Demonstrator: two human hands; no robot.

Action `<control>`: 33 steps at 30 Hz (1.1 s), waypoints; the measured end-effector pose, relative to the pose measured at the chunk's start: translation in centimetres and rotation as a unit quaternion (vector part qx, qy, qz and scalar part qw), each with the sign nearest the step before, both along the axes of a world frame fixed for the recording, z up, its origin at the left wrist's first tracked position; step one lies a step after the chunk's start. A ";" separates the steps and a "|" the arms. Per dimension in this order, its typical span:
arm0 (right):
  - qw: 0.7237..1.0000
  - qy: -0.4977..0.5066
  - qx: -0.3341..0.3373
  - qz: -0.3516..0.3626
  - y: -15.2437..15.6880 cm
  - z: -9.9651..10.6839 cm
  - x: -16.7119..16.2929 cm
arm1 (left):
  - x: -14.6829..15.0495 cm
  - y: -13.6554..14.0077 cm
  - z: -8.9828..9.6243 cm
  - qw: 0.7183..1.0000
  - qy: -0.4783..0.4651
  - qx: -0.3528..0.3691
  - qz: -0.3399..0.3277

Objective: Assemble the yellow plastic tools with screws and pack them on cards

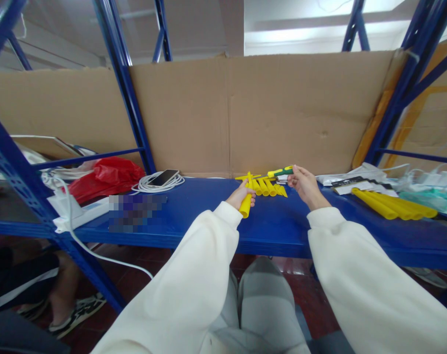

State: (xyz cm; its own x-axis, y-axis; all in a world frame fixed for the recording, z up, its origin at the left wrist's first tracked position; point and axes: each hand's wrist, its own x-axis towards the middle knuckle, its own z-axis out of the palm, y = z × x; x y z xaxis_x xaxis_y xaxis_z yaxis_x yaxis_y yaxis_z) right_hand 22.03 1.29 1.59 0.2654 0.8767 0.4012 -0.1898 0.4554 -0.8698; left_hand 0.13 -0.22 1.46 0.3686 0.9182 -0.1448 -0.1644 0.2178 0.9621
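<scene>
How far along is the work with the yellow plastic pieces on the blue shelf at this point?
Done: a row of short yellow plastic tubes lies on the blue metal shelf. In hand: the left hand grips one yellow plastic tube; the right hand holds a green-and-yellow handled tool. Left: long yellow tubes lie untouched at the right.

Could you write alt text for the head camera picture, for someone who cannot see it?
A person in white sleeves sits at a blue shelf, the left hand gripping a yellow tube and the right hand holding a green and yellow tool. More yellow tubes lie between the hands; a phone rests on coiled white cable to the left.
</scene>
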 end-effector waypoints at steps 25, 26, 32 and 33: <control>1.000 -0.006 -0.013 0.008 -0.1 -0.1 0.0 | 0.0 0.1 -0.1 1.000 -0.007 0.001 0.005; 1.000 -0.003 -0.008 0.018 -0.2 0.0 0.0 | 0.0 0.1 -0.1 1.000 -0.007 0.001 0.006; 1.000 -0.003 -0.014 -0.011 0.2 -0.3 -0.1 | 0.0 0.3 -0.3 1.000 -0.019 0.002 0.000; 1.000 -0.002 -0.019 -0.021 0.3 -0.3 0.0 | 0.0 0.4 -0.3 1.000 -0.018 0.002 -0.003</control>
State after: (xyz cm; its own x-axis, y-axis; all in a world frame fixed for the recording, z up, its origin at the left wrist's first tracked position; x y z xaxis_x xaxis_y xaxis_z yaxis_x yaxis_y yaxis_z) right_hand 22.02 1.56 1.29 0.3012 0.8791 0.3694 -0.1678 0.4302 -0.8870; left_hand 0.16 0.13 1.17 0.3783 0.9168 -0.1278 -0.1987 0.2153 0.9561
